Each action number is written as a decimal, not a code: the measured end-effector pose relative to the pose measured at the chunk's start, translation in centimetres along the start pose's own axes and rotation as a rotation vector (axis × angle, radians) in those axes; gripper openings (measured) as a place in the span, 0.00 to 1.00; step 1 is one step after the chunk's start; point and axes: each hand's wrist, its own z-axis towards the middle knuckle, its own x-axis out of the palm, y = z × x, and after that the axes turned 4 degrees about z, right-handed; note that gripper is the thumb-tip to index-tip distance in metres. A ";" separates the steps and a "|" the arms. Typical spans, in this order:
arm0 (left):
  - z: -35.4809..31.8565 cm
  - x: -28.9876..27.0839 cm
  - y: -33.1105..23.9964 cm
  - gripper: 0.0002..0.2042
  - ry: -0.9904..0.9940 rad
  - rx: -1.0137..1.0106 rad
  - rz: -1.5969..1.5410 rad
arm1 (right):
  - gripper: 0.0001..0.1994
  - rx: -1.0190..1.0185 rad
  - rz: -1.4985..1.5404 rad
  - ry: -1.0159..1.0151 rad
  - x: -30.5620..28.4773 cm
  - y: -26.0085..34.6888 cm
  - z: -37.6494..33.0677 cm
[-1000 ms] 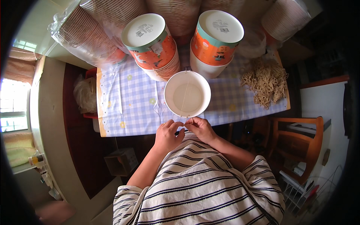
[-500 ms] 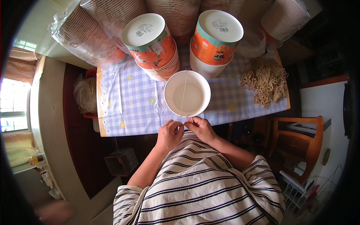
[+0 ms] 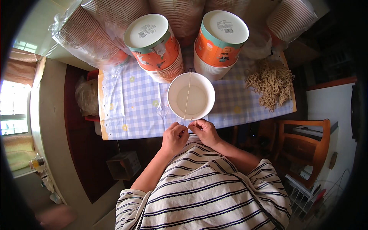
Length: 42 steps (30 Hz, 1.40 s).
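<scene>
A white paper bucket [image 3: 206,100] stands mouth up at the table's near edge. Across its mouth runs a thin tan cord [image 3: 187,94], from the far rim to the near one. Just in front of the near rim, my left hand [image 3: 174,138] pinches the cord with bent fingers. Close beside it, my right hand [image 3: 207,134] is also closed in a pinch by the cord near the rim. The fingertips almost meet, and the cord ends between them are too small to make out clearly.
Behind the bucket stand two upside-down stacks of orange and green paper buckets, a left stack [image 3: 153,50] and a right stack [image 3: 216,48]. A heap of tan cords [image 3: 272,82] lies on the checked tablecloth [image 3: 142,107]. Bagged bucket stacks [image 3: 96,34] line the back; a wooden chair [image 3: 306,145] stands right.
My left hand has shifted very slightly to the right, and the fingers of both hands have moved a little at the cord. The bucket stays in place.
</scene>
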 end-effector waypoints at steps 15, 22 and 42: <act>-0.5 -1.8 -1.0 0.05 0.079 0.026 0.126 | 0.09 -0.077 -0.467 0.142 -2.3 2.4 -0.6; -0.3 -2.4 -1.7 0.05 0.037 0.147 0.192 | 0.14 -0.722 -0.736 0.159 -2.5 7.8 0.1; 0.3 -3.5 -3.5 0.02 0.084 0.147 0.173 | 0.09 -0.858 -0.659 0.122 -1.7 4.7 0.8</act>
